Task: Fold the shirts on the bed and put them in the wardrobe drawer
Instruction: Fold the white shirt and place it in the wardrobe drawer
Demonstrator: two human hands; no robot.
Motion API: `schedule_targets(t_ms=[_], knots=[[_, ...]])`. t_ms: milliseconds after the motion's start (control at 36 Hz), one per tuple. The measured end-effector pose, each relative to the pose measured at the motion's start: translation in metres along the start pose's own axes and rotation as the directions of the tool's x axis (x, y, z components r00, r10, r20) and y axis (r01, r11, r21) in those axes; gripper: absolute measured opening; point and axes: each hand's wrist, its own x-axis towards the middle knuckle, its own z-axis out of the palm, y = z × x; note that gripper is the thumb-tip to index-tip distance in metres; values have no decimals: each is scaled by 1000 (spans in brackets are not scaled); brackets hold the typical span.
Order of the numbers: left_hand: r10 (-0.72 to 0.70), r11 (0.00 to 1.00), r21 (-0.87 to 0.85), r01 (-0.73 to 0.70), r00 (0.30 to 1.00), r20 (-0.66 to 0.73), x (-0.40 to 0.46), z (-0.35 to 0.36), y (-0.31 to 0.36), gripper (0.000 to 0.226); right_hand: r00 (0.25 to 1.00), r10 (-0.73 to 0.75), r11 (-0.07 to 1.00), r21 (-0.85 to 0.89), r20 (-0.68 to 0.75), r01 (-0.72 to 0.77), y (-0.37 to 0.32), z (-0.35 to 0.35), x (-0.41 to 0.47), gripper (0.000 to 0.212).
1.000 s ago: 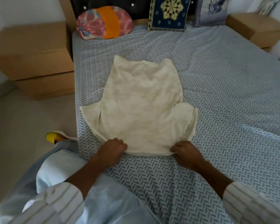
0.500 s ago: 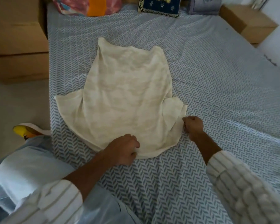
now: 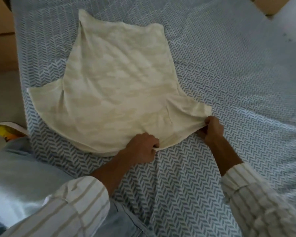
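Note:
A cream shirt (image 3: 116, 79) lies spread flat on the bed (image 3: 229, 82), collar end toward me, hem toward the far side. My left hand (image 3: 142, 147) grips the near edge of the shirt by the collar, fingers curled into the cloth. Farther right, my right hand (image 3: 212, 127) pinches the edge of the right sleeve, pulling it taut. The left sleeve lies flat near the bed's left edge. The wardrobe drawer is out of view.
The bed has a blue-and-white herringbone sheet. Brown cardboard boxes stand off the bed at the far left (image 3: 0, 31) and the top right corner (image 3: 270, 6). My knee in pale blue trousers (image 3: 15, 177) rests by the bed's left edge, beside a yellow-and-white shoe (image 3: 5, 132).
The view has tilted down and closer, so the pillows left the frame. My right hand slid from the near edge out to the right sleeve; my left hand moved right along the near edge.

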Motion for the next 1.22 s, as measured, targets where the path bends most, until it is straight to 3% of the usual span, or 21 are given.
schedule_targets(t_ms=[56,139,194,278,417,472,528,583,639,694,750,861,1056,1139,1222], knots=[[-1,999,-36,3,999,52,3,-4,4,27,998,35,999,3,55,-35,0,-2,2,7],[-8,990,-135,31,986,167,8,-11,13,53,983,61,995,-92,174,-45,-11,4,8,27],[-16,994,-100,44,966,260,10,-11,17,73,988,38,991,-135,150,-18,-18,7,14,19],[-75,995,-37,97,921,382,16,-11,21,85,997,-33,992,-116,70,41,-22,9,24,4],[-106,982,-104,160,910,401,21,-17,25,94,968,-231,942,-229,96,247,-7,13,29,31],[-109,980,-110,164,913,393,22,-18,25,94,915,-367,838,-368,166,403,-4,13,31,67],[-110,977,-127,170,918,382,22,-17,24,92,797,-551,562,-595,249,575,-2,13,34,96],[-101,976,-144,164,924,370,23,-17,23,88,664,-646,283,-689,377,667,1,16,32,81],[-100,975,-151,166,924,368,22,-14,21,86,659,-608,166,-740,444,651,3,20,27,57],[-102,977,-136,163,921,375,21,-10,19,87,719,-542,150,-792,435,592,7,21,31,42],[-93,985,-103,139,927,362,22,-4,17,89,722,-559,176,-793,407,583,1,22,36,32],[-69,993,-62,96,935,348,28,-1,14,86,784,-588,418,-753,201,507,-24,27,39,28],[-34,994,-80,73,913,405,27,-10,21,86,820,-541,440,-768,187,466,-22,25,38,44],[-50,943,-290,166,928,369,23,-17,22,75,769,-607,299,-839,201,455,-20,29,25,60],[-234,761,-595,259,965,121,10,-35,5,49,613,-719,84,-834,327,545,-6,49,-1,53]])
